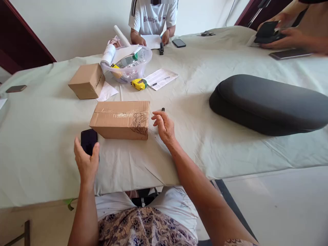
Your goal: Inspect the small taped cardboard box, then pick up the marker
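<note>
Your hands flank the taped cardboard box (121,119) on the cloth-covered table (38,147).

Your left hand (85,164), just left of the box's near corner, grips a dark phone (88,140) between thumb and fingers. Your right hand (164,127) hovers at the box's right end (the scribbled one), fingers loosely curled, holding nothing, with a small black pen (162,109) just beyond it. Behind the box sit a yellow tape measure (138,84) and a clear bowl (133,70); well right lies a black case (269,102).

The left hand (85,163) is raised, fingers closed in a grip; the right hand (164,127) is held forward, fingers loosely curled.
</note>
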`<state>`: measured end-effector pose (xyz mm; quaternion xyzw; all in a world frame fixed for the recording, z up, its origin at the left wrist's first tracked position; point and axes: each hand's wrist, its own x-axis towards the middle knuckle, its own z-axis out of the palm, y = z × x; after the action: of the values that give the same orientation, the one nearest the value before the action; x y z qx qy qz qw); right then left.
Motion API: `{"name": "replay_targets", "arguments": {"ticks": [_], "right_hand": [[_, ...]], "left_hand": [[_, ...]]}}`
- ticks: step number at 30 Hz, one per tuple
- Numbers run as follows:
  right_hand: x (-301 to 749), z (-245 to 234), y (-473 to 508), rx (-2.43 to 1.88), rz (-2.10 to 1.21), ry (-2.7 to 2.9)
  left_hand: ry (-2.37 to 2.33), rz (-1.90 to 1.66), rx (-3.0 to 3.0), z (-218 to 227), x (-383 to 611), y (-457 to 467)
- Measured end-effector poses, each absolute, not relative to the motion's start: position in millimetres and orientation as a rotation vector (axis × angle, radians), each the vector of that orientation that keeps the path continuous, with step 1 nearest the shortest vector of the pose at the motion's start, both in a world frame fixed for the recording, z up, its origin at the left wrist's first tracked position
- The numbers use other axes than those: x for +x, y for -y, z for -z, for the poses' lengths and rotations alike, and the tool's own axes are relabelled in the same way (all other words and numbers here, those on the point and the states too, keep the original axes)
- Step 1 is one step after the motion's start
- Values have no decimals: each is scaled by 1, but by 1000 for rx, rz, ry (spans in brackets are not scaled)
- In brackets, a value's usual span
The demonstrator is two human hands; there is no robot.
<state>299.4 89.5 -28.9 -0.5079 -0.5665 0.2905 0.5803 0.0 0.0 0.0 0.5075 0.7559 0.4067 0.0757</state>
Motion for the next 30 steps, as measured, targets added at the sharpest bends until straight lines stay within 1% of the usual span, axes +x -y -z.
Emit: {"name": "replay_targets", "arguments": {"ticks": [2, 4, 9, 14, 20, 30], "right_hand": [[299, 30, -89, -1192, -692, 1341], [299, 31, -89, -1199, -696, 1363], [296, 36, -87, -1198, -702, 1458], [292, 38, -84, -1123, -695, 1517], [294, 35, -82, -1070, -647, 1506], [299, 36, -84, -1111, -747, 1472]], "left_hand": [[-1968, -1526, 1439, -7, 9, -18], [-1850, -1655, 1333, -14, 21, -42], [-1894, -1818, 1245, -12, 49, -88], [-1845, -2023, 1279, 7, 59, -88], [-1713, -2007, 1273, 8, 68, -77], [-1713, -1988, 1260, 11, 72, -75]]}}
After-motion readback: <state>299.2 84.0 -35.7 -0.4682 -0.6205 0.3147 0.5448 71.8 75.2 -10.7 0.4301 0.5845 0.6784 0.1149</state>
